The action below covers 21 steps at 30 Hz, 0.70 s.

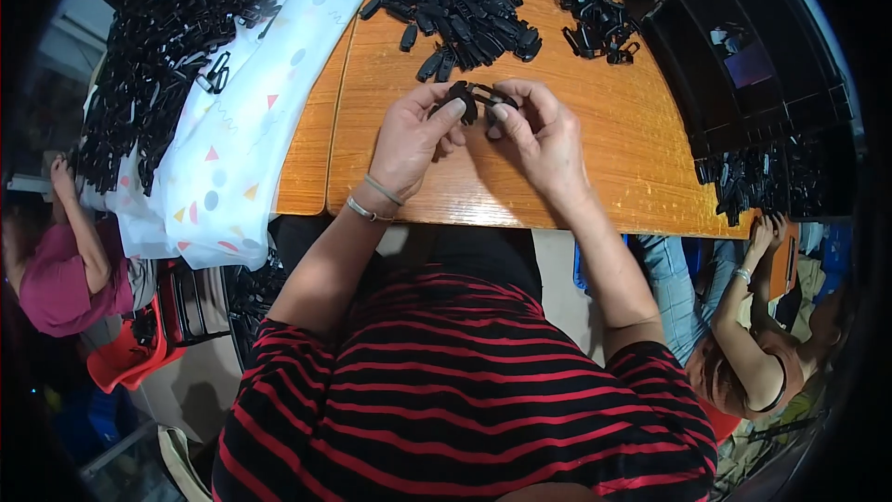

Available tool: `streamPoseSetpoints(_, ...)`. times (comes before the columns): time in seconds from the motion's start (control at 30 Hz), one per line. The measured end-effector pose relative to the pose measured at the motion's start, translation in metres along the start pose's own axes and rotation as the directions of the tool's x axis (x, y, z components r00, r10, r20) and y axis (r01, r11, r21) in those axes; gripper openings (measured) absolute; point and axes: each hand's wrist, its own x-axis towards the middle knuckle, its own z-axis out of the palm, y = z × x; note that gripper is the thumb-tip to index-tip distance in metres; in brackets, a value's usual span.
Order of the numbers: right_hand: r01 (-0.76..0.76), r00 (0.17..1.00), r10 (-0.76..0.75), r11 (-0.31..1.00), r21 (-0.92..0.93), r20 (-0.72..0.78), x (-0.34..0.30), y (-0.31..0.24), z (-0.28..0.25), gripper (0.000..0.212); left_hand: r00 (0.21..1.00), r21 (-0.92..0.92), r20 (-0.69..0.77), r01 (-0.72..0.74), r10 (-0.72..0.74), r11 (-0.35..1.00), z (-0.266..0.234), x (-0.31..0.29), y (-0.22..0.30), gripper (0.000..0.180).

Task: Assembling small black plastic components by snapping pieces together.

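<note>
Over the near part of the wooden table [613,149], both my hands are brought close together at chest height. My left hand [401,144] is closed, thumb and fingers pinching a small dark black plastic piece [462,93]. Between the thumb and fingers of my right hand [556,144] is a black plastic frame [487,89], an oblong loop with an open middle. The two parts meet or nearly meet between my fingertips; whether they are joined I cannot tell. Just beyond my hands lies a heap of oblong black plastic pieces [455,9].
Black frames [604,28] lie at the back right. A larger black heap [177,28] covers a patterned white plastic sheet [251,121] on the left. Black bins [743,65] stand at right, beside more parts [739,181]. People sit left [70,279] and right [748,363].
</note>
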Motion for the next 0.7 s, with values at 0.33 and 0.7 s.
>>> streamPoseSetpoints(0.33,0.074,0.987,-0.074,0.997,-0.001,-0.140,-0.013,-0.018,0.019,0.022,0.991,0.003,-0.080,-0.111,0.111,0.994,0.007,-0.018,0.012,0.030)
streamPoseSetpoints(0.7,0.192,0.979,-0.202,0.966,-0.174,-0.041,-0.009,-0.020,0.018,0.017,0.983,0.104,-0.081,-0.155,0.163,0.982,0.002,-0.023,0.012,0.028)
